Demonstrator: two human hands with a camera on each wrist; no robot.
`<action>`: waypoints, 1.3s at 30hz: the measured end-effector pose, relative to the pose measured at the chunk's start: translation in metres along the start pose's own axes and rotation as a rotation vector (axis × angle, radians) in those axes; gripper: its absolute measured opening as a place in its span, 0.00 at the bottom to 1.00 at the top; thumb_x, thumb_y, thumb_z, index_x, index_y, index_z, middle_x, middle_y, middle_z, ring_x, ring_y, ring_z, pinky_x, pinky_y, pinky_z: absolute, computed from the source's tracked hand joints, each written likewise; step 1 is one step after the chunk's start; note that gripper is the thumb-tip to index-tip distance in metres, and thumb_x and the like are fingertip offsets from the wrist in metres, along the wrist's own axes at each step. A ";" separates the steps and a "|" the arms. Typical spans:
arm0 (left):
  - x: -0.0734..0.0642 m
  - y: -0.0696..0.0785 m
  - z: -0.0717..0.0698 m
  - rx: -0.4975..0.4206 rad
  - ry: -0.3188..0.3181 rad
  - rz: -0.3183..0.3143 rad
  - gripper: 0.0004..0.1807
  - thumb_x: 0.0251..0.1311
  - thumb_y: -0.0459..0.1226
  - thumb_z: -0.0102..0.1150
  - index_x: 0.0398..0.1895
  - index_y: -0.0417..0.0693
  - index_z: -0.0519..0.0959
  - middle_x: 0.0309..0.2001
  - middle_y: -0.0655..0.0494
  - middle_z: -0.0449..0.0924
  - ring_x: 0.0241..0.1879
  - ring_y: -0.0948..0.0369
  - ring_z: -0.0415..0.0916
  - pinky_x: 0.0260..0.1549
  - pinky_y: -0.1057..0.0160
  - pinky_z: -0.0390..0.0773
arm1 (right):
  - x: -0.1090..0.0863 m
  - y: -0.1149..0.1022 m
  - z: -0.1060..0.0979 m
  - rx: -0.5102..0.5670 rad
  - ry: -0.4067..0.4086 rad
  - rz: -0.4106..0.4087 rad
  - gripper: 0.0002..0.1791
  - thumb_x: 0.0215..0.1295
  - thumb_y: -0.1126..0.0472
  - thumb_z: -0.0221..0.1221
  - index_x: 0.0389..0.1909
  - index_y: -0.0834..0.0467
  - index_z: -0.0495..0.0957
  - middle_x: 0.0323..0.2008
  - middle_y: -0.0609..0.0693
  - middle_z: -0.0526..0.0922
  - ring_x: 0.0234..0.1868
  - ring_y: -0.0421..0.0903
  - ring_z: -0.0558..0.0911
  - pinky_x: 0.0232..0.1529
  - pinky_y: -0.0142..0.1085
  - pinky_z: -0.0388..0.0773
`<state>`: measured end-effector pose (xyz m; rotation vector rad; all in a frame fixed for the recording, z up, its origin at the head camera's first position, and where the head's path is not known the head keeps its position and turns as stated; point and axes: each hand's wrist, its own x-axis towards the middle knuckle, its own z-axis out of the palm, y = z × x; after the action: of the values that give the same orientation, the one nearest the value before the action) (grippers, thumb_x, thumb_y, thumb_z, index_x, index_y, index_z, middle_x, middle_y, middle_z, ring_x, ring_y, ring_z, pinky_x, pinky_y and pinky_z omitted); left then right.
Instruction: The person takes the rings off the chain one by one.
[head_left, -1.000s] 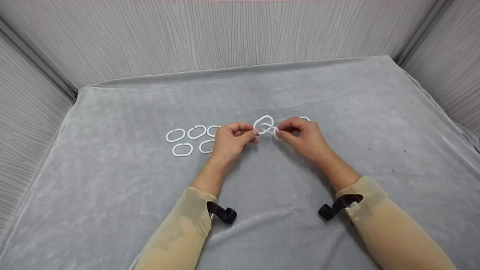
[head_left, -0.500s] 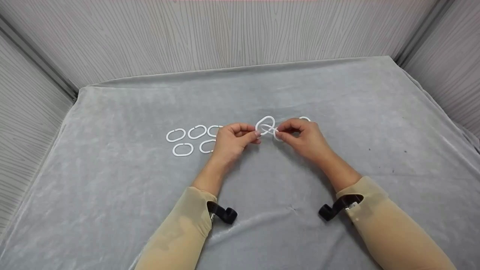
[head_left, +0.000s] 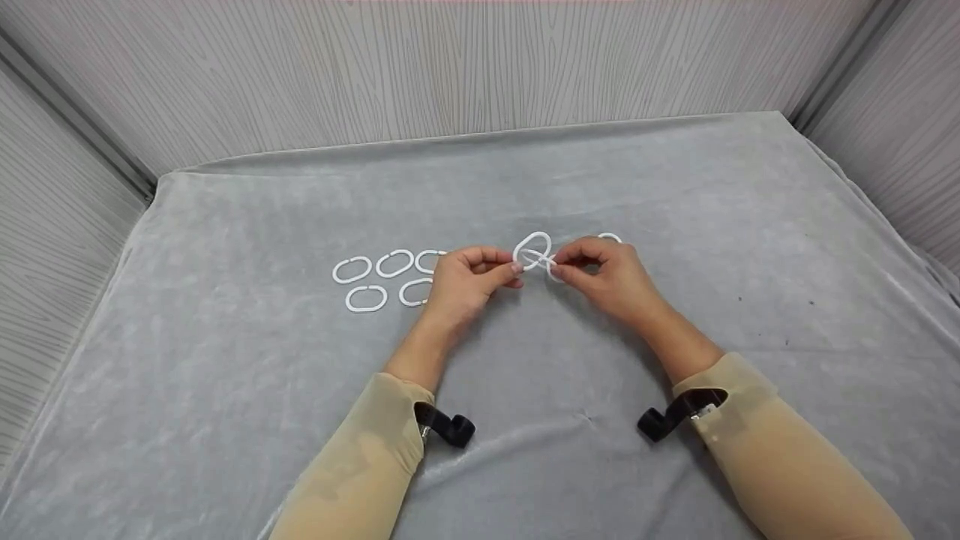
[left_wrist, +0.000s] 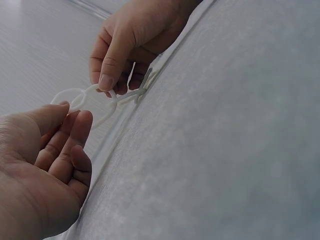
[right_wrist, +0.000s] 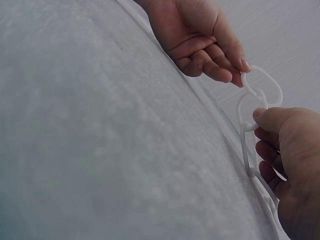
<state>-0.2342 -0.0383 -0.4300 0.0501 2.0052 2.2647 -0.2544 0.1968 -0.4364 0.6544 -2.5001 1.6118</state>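
Observation:
My left hand [head_left: 466,283] pinches a white oval chain link [right_wrist: 281,92] between thumb and fingertips. This link is threaded through a second white link [right_wrist: 238,109], which my right hand [head_left: 613,271] pinches from the right. In the right wrist view, further joined links [right_wrist: 244,150] hang below my right fingers and lead down toward the cloth. Part of this chain is hidden behind the right hand in the head view; only a piece of one link [head_left: 610,236] shows past the knuckles. Both hands are close together above the cloth.
Several loose white links lie on the cloth left of my left hand, among them a nearer link [head_left: 366,298] and a farther link [head_left: 352,270]. Grey cloth [head_left: 525,450] covers the table. A grey wood-grain panel [head_left: 465,67] stands along the back.
My left hand and its link have shifted slightly to the right, toward the right hand. The two links now overlap a little more. The right hand is nearly still.

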 end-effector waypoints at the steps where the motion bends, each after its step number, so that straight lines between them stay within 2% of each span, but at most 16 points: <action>1: 0.000 0.000 0.000 0.004 0.001 0.000 0.05 0.62 0.27 0.73 0.39 0.35 0.86 0.31 0.50 0.88 0.30 0.58 0.88 0.37 0.61 0.85 | 0.000 0.000 0.000 0.002 -0.002 0.005 0.04 0.64 0.68 0.74 0.38 0.61 0.89 0.35 0.49 0.89 0.37 0.41 0.83 0.41 0.29 0.79; 6: 0.000 0.000 0.000 0.013 0.002 -0.007 0.04 0.62 0.27 0.74 0.38 0.37 0.87 0.30 0.50 0.88 0.30 0.59 0.88 0.37 0.62 0.85 | 0.000 -0.002 0.000 0.019 -0.015 0.029 0.04 0.65 0.67 0.74 0.38 0.61 0.89 0.35 0.49 0.89 0.37 0.42 0.84 0.40 0.30 0.79; 22: 0.000 0.000 0.001 0.008 -0.004 -0.006 0.06 0.62 0.26 0.73 0.40 0.31 0.86 0.31 0.48 0.88 0.30 0.59 0.88 0.36 0.63 0.85 | 0.000 0.001 0.001 0.035 -0.022 -0.007 0.04 0.64 0.68 0.74 0.38 0.62 0.90 0.36 0.52 0.89 0.38 0.40 0.84 0.42 0.27 0.80; 39: 0.000 -0.001 0.001 0.030 -0.009 -0.011 0.05 0.62 0.27 0.74 0.38 0.35 0.86 0.30 0.49 0.88 0.30 0.59 0.88 0.37 0.63 0.84 | 0.000 0.000 0.000 0.017 -0.055 0.022 0.04 0.64 0.68 0.74 0.38 0.61 0.90 0.36 0.52 0.89 0.39 0.40 0.85 0.44 0.27 0.80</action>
<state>-0.2338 -0.0375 -0.4306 0.0514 2.0292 2.2241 -0.2538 0.1966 -0.4362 0.6842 -2.5432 1.6466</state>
